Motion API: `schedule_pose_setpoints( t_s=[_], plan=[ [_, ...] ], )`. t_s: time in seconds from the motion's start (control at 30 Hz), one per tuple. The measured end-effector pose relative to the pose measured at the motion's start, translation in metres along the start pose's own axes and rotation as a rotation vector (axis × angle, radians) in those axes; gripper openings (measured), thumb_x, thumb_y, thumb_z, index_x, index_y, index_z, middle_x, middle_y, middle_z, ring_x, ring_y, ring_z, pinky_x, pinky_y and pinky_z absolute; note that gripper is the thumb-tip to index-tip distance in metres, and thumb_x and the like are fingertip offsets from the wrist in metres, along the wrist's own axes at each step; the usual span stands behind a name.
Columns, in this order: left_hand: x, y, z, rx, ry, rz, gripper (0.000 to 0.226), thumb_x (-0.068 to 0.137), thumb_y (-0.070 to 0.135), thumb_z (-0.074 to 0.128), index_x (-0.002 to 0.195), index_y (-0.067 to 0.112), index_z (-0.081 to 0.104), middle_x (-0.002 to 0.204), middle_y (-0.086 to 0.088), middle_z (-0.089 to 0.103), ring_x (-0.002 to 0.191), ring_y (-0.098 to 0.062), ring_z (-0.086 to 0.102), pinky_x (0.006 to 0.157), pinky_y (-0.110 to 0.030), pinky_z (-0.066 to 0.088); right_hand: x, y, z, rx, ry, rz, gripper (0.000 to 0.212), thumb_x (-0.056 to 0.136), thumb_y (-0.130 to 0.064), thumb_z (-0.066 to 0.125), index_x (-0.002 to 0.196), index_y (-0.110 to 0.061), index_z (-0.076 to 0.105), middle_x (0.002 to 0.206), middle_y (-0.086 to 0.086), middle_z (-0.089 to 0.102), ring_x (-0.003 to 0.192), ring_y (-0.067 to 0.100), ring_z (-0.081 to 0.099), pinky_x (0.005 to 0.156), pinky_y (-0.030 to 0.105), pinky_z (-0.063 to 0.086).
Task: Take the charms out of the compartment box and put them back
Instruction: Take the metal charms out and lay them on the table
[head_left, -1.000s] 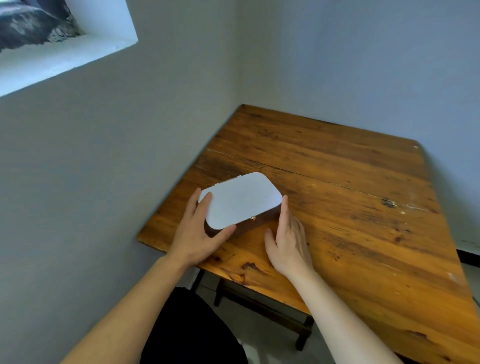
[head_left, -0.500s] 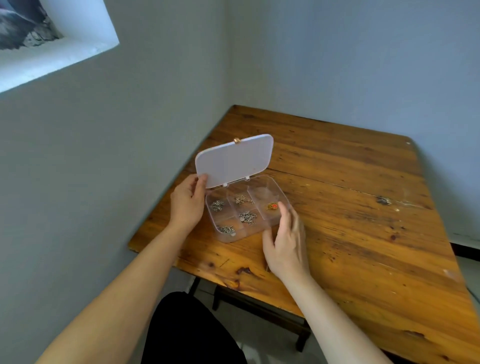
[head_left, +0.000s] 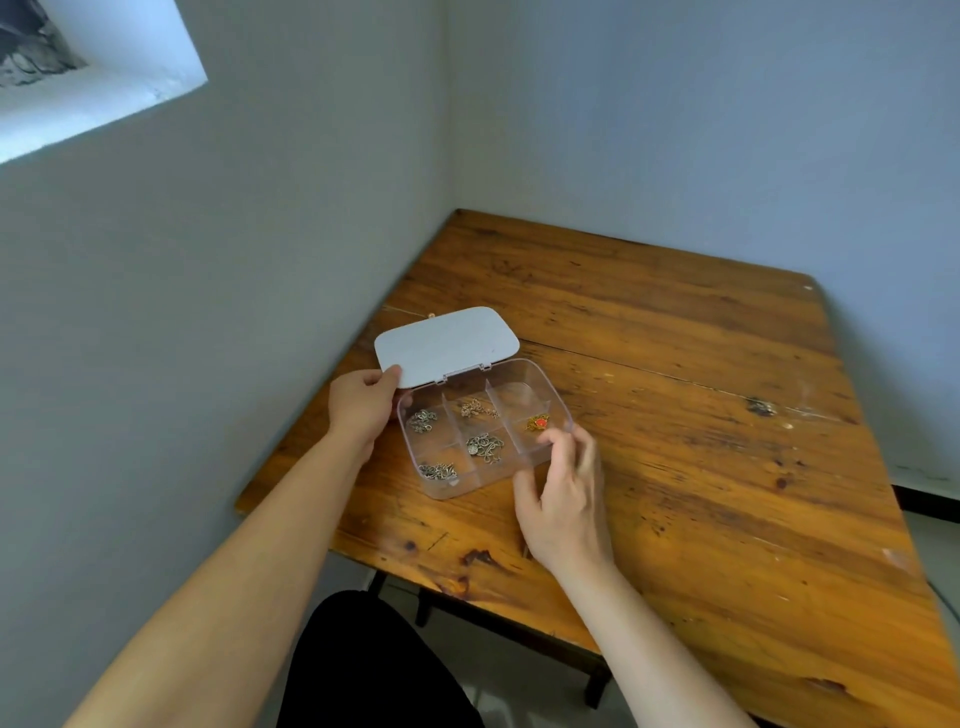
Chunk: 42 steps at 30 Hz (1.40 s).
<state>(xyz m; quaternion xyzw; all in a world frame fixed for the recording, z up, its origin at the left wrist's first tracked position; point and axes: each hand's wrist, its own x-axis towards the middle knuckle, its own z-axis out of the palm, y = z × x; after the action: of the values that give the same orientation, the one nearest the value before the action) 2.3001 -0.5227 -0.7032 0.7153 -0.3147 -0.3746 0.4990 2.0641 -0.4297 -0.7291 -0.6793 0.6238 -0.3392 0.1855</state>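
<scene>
Clear plastic makes up the compartment box (head_left: 480, 431), which sits open on the wooden table (head_left: 675, 415) near the wall-side edge, its lid (head_left: 445, 345) tipped back. The left hand (head_left: 361, 410) pinches the lid's near corner between thumb and fingers. The right hand (head_left: 563, 499) has its fingers bunched over the box's right rim, just beside the red-and-gold charm (head_left: 537, 423); whether they already touch it I cannot tell. Silvery charms (head_left: 484, 448) lie further left of that grip. They look tiny, light, stiff and prone to tangling, so a fingertip pinch on one piece seems right.
</scene>
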Motion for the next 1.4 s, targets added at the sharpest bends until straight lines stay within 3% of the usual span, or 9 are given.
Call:
schedule_pose_setpoints(
  t_s=[0.13,0.3,0.47,0.6,0.7,0.93,1.13,1.3,1.4],
  plan=[
    [-0.011,-0.002,-0.007,-0.044,-0.059,0.042,0.051,0.094,0.034,0.062,0.138,0.011,0.047,0.117,-0.007,0.065,0.095,-0.019,0.069,0.085,-0.042,0.058,-0.002,-0.001,-0.003,0.078,0.005,0.022,0.036,0.094,-0.017,0.055,0.129,-0.020,0.049,0.149,0.012,0.035,0.137,0.029,0.037,0.104,0.041,0.042],
    [-0.034,-0.007,-0.025,0.486,0.030,0.606,0.026,0.084,0.027,0.071,0.108,0.025,0.062,0.096,0.007,0.057,0.075,-0.001,0.056,0.069,-0.027,0.047,0.007,-0.007,-0.008,0.073,0.140,-0.102,0.034,0.092,-0.026,0.051,0.126,-0.021,0.057,0.147,0.004,0.042,0.133,0.019,0.040,0.106,0.038,0.034],
    [-0.044,0.023,-0.023,0.963,-0.236,0.766,0.025,0.084,0.028,0.071,0.108,0.024,0.069,0.103,0.007,0.058,0.085,-0.015,0.060,0.069,-0.032,0.050,0.056,-0.039,-0.012,-0.187,0.053,-0.337,0.028,0.096,-0.028,0.053,0.118,-0.020,0.068,0.120,-0.001,0.064,0.114,0.020,0.054,0.093,0.039,0.041],
    [-0.049,0.043,-0.009,1.347,-0.304,0.762,0.027,0.086,0.026,0.064,0.113,0.024,0.068,0.112,0.000,0.061,0.094,-0.025,0.064,0.071,-0.038,0.055,0.094,-0.062,-0.012,-0.318,-0.407,-0.308,0.032,0.097,-0.026,0.055,0.127,-0.020,0.065,0.123,0.003,0.065,0.111,0.025,0.061,0.085,0.041,0.054],
    [-0.054,0.041,-0.001,1.530,-0.276,0.758,0.018,0.088,0.024,0.059,0.104,0.023,0.068,0.104,-0.002,0.066,0.093,-0.025,0.064,0.062,-0.033,0.047,0.110,-0.070,-0.008,-0.483,-0.532,-0.293,0.034,0.097,-0.028,0.057,0.129,-0.018,0.064,0.124,0.008,0.065,0.110,0.030,0.062,0.085,0.043,0.055],
    [-0.053,0.025,0.007,1.532,-0.276,0.633,0.026,0.093,0.012,0.053,0.116,0.016,0.064,0.115,-0.008,0.060,0.108,-0.029,0.057,0.070,-0.036,0.042,0.119,-0.079,0.014,-0.601,-0.526,-0.183,0.023,0.094,-0.015,0.065,0.116,-0.014,0.071,0.111,0.010,0.070,0.096,0.030,0.067,0.078,0.040,0.059],
    [-0.057,0.025,0.016,1.557,-0.185,0.539,0.025,0.089,0.006,0.056,0.111,0.015,0.065,0.110,-0.009,0.067,0.104,-0.027,0.062,0.068,-0.033,0.042,0.118,-0.073,0.015,-0.430,-0.498,-0.068,0.021,0.093,-0.028,0.069,0.107,-0.013,0.075,0.105,0.009,0.072,0.094,0.028,0.067,0.084,0.042,0.057],
    [-0.059,0.027,0.015,1.575,-0.146,0.556,0.021,0.087,0.006,0.058,0.104,0.016,0.066,0.103,-0.006,0.069,0.095,-0.026,0.066,0.063,-0.032,0.042,0.114,-0.075,0.016,-0.473,-0.505,-0.084,0.020,0.095,-0.005,0.061,0.112,-0.009,0.070,0.103,0.011,0.071,0.092,0.029,0.067,0.084,0.045,0.057],
    [-0.060,0.029,0.015,1.570,-0.165,0.568,0.022,0.087,0.006,0.059,0.105,0.017,0.065,0.103,-0.006,0.069,0.096,-0.026,0.066,0.064,-0.032,0.043,0.113,-0.069,0.011,-0.326,-0.466,-0.043,0.019,0.098,-0.010,0.057,0.087,-0.011,0.072,0.088,0.007,0.069,0.079,0.024,0.065,0.071,0.038,0.054]
  ],
)
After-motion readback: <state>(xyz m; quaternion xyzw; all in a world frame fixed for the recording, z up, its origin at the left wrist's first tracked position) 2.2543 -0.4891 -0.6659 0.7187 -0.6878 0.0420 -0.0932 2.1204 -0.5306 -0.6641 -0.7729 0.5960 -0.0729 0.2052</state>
